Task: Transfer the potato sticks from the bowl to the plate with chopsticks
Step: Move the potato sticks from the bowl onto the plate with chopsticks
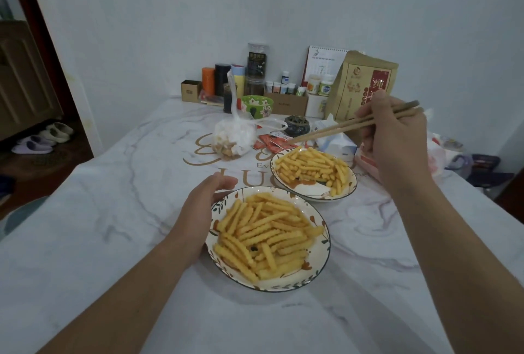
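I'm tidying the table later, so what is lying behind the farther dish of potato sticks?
Behind the farther dish lie red sachets and a tissue pack, with the chopsticks above them. The dish rim and right hand hide whatever else is there.

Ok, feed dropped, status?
Right hand holds chopsticks, tips empty above far dish. Left hand touches near dish. Nothing in the way.
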{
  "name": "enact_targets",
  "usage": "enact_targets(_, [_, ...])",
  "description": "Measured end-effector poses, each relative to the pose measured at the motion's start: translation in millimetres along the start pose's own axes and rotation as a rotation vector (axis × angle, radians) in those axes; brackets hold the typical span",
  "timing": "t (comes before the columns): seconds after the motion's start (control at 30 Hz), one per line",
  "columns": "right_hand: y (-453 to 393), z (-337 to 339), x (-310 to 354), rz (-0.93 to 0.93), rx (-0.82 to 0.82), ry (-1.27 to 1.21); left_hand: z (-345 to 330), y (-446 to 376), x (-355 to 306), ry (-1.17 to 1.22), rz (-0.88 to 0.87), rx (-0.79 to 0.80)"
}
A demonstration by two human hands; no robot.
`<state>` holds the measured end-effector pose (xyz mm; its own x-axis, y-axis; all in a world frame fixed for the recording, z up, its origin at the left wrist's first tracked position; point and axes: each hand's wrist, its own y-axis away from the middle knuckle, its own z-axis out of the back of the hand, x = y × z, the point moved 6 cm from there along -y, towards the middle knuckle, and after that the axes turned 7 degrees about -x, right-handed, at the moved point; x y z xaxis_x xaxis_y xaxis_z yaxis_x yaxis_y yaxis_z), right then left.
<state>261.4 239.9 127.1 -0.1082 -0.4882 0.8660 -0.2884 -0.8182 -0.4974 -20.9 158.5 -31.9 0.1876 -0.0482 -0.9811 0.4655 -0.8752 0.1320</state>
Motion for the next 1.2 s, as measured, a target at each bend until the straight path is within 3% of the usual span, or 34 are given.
enact_targets(0.17, [-18.7,-10.7,-25.3,-0.037,-0.153,0.112,-0.7,-2.4,-0.1,-0.053,-0.003,-0.002])
enact_targets(0.5, [-10.8,-34.8,-78.1,0.010,-0.085,0.159,2.1,-9.0,4.6,-0.060,0.005,-0.006])
enact_targets(0.77, [-9.0,-25.1,-80.6,0.061,-0.198,0.124,2.9,-9.7,5.8,-0.053,0.010,-0.013])
enact_targets(1.03, [-4.9,-41.2,-102.1,0.051,-0.032,0.209,1.8,-8.8,3.7,-0.048,-0.004,0.000])
enact_targets(1.2, [-5.0,-36.3,-103.0,0.003,-0.056,0.141,1.4,-7.9,4.5,-0.035,0.029,-0.009])
